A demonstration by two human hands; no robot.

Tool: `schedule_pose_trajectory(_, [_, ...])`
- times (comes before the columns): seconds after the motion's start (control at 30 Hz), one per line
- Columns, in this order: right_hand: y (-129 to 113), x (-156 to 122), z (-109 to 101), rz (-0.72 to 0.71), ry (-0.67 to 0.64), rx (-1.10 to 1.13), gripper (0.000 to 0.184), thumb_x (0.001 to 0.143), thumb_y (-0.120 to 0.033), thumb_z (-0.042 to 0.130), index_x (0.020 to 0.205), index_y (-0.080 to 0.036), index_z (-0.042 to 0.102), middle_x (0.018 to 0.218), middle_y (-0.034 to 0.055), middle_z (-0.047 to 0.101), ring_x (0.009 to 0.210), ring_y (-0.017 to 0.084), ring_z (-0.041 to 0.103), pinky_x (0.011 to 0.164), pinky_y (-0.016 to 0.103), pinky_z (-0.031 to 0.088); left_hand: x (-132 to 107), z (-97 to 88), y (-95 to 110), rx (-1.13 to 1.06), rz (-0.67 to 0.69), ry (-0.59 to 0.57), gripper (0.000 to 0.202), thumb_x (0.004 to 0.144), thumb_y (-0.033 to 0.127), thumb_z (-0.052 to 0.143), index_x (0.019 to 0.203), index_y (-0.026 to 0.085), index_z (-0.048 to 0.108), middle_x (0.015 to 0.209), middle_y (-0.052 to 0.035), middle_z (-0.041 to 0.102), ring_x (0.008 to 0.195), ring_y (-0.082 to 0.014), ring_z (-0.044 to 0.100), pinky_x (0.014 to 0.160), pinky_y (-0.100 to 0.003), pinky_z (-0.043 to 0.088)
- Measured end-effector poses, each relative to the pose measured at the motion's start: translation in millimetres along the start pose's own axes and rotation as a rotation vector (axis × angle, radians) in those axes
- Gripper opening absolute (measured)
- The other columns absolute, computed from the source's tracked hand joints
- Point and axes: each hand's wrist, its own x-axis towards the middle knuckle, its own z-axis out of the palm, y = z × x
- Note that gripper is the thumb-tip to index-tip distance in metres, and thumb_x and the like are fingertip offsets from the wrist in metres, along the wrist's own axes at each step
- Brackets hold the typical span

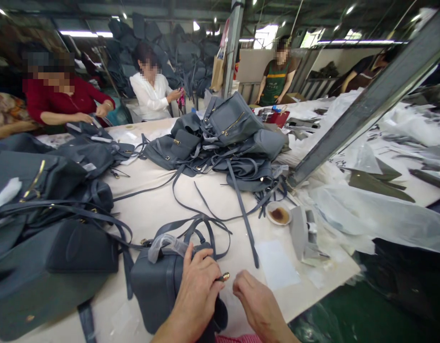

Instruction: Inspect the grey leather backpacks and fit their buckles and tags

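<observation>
Left grip pinches a gold-tipped piece — right grip unclear — heaped bags, dish beyond.

The left hand rests on a boxy, dark blue-grey bag, a small gold-coloured metal fitting pinched at its thumb. Clear plastic wrapping lies over the bag's top. The right hand, fingers curled, is just beside — apart from the bag. Farther right on the pale desk lie a white rectangular sheet and a round, brown-stained white dish. Beyond — a heap of dark blue-grey bags near a slanted grey metal post.
</observation>
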Motion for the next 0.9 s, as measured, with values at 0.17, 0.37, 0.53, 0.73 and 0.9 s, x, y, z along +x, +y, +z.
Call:
schedule_pose_trajectory(0.17, [10.6, -7.4, -19.4, 0.192, -0.015, 0.057, 0.025, 0.093, -0.036, 0.049, 0.084, -0.024, 0.068, 0.079, 0.0041, 0.073, 0.073, 0.021, 0.069, 0.068, 0.029, 0.052, -1.2, 0.4, -1.4, -0.014, 0.024, 0.009, 0.019, 0.075, 0.002, 0.055, 0.07, 0.02, 0.06, 0.081, -0.0002, 0.067, 0.113, -0.0246, 0.055, 0.113, -0.062, 0.011])
schedule_pose_trajectory(0.37, [-38.6, 33.2, -53.1, 0.144, 0.049, 0.533, 0.017, 0.089, -0.035, 0.057, 0.094, -0.025, 0.071, 0.096, 0.0047, 0.072, 0.092, 0.02, 0.066, 0.081, 0.028, 0.052, -0.3, -2.1, 0.6, -0.017, 0.04, 0.0, 0.018, 0.078, 0.005, 0.054, 0.073, 0.021, 0.061, 0.081, -0.0001, 0.067, 0.112, -0.024, 0.056, 0.114, -0.062, 0.011])
schedule_pose_trajectory(0.53, [-37.5, 37.4, -41.9, 0.204, 0.0, 0.374, 0.029, 0.091, -0.039, 0.051, 0.069, -0.022, 0.06, 0.063, -0.001, 0.063, 0.061, 0.016, 0.06, 0.061, 0.026, 0.046, -4.1, 4.2, -5.6, 0.003, 0.07, 0.041, 0.019, 0.075, 0.003, 0.056, 0.072, 0.021, 0.061, 0.08, -0.0002, 0.067, 0.109, -0.0228, 0.057, 0.115, -0.06, 0.011])
schedule_pose_trajectory(0.73, [-49.7, 66.1, -54.2, 0.268, 0.043, 0.442, 0.034, 0.092, -0.047, 0.042, 0.075, -0.023, 0.059, 0.068, 0.0003, 0.066, 0.068, 0.018, 0.063, 0.064, 0.025, 0.049, 0.0, 20.5, -17.2, 0.09, 0.244, -0.064, 0.008, 0.079, 0.021, 0.065, 0.087, 0.022, 0.068, 0.094, -0.0039, 0.073, 0.119, -0.0256, 0.053, 0.116, -0.059, 0.009])
schedule_pose_trajectory(0.9, [-89.3, 111.7, -45.2, 0.03, -0.119, 0.364, 0.021, 0.087, -0.03, 0.055, 0.105, -0.023, 0.065, 0.106, 0.0051, 0.071, 0.099, 0.022, 0.064, 0.09, 0.033, 0.047, -18.3, 2.2, -20.0, -0.066, 0.373, -0.05, 0.016, 0.087, 0.038, 0.058, 0.086, 0.029, 0.072, 0.084, 0.0027, 0.074, 0.09, -0.0171, 0.067, 0.101, -0.03, 0.045])
